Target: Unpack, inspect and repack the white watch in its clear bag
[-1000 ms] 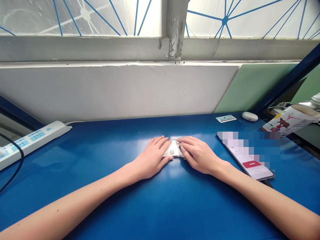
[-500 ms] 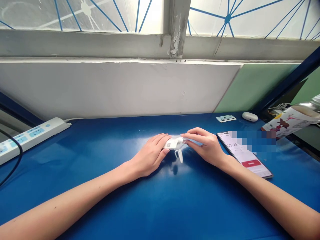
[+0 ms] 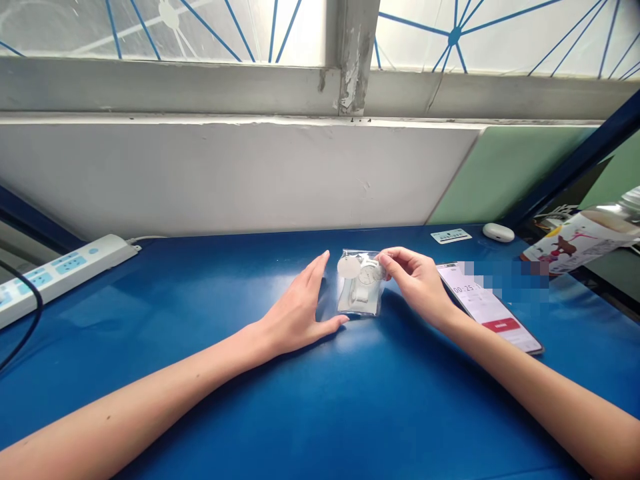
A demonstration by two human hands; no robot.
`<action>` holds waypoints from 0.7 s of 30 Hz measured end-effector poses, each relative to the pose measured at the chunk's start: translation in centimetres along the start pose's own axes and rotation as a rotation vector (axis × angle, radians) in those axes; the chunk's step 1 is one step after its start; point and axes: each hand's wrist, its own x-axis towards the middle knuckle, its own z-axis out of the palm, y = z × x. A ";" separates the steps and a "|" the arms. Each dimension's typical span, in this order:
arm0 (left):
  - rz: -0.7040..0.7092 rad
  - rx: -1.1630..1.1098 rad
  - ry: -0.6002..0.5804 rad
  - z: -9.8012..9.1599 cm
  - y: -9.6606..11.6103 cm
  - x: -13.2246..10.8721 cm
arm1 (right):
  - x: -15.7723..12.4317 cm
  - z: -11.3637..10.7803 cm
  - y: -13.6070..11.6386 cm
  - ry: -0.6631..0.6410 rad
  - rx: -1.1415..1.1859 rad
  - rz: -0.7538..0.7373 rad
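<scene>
A small clear plastic bag (image 3: pixel 359 288) with a white watch and a round white tag inside lies on the blue table (image 3: pixel 320 400) at mid-centre. My right hand (image 3: pixel 417 283) pinches the bag's upper right corner with thumb and fingers. My left hand (image 3: pixel 299 310) rests on its edge just left of the bag, fingers stretched out together, thumb near the bag's lower left corner, holding nothing.
A phone (image 3: pixel 493 307) with a lit screen lies right of my right hand. Behind it are a small label (image 3: pixel 451 235) and a white earbud case (image 3: pixel 499 232). A printed bottle (image 3: pixel 583 243) lies at the far right. A white power strip (image 3: pixel 60 272) sits at the left by the wall.
The bag was covered and gripped between both hands; now it is turned over and lies flat. My left hand has let go and drawn back to the left. My right hand keeps its pinch.
</scene>
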 end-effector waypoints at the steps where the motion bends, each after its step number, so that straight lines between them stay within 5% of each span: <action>1: 0.018 0.004 0.001 -0.1 0.0 0.0 | 0.0 0.1 0.3 -0.022 0.007 0.032; 11: 0.073 -0.011 -0.110 -0.5 0.0 0.3 | -0.3 0.7 1.7 -0.208 -0.054 0.060; 17: 0.016 -0.006 -0.119 -0.2 0.0 0.3 | -1.0 0.0 1.2 -0.317 -0.540 -0.219; 21: 0.002 0.024 -0.119 -0.1 0.0 0.4 | -1.6 -1.3 0.2 -0.553 -0.751 -0.310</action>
